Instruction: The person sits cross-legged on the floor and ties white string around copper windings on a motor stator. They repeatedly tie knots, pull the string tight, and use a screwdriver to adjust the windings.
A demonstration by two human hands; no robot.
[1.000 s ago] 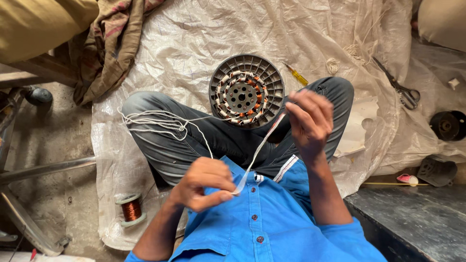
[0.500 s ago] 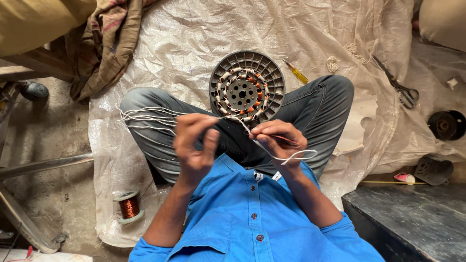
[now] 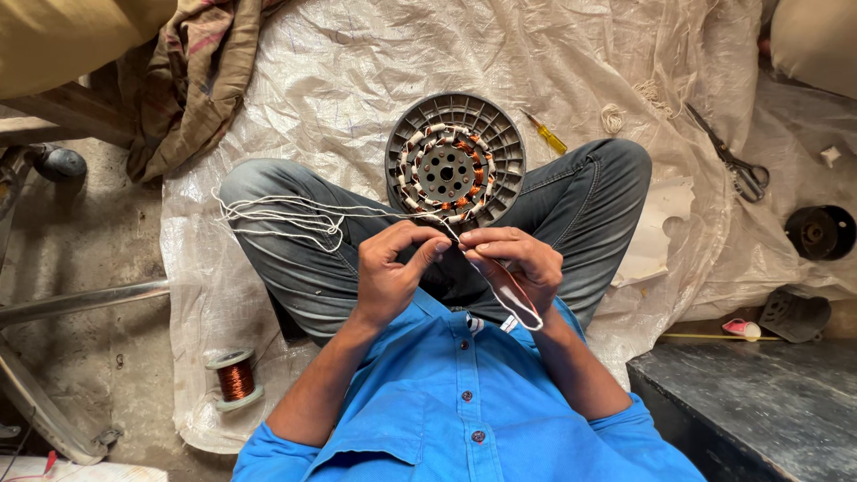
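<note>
Plastic sheet [image 3: 339, 80] on concrete floor [image 3: 98, 357], cloth [image 3: 192, 89] & copper-wire spool [image 3: 235, 379] nearby.

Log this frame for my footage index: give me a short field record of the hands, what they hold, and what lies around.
left hand: pinches thin white string
right hand: pinches the same string, a loop hanging below it
work piece: round grey motor stator with copper windings, resting between the knees
string bundle: lies across the left thigh
sheet: crinkled white plastic sheet under the person
nearby: yellow-handled screwdriver; dark metal scissors; spool of copper wire
</note>
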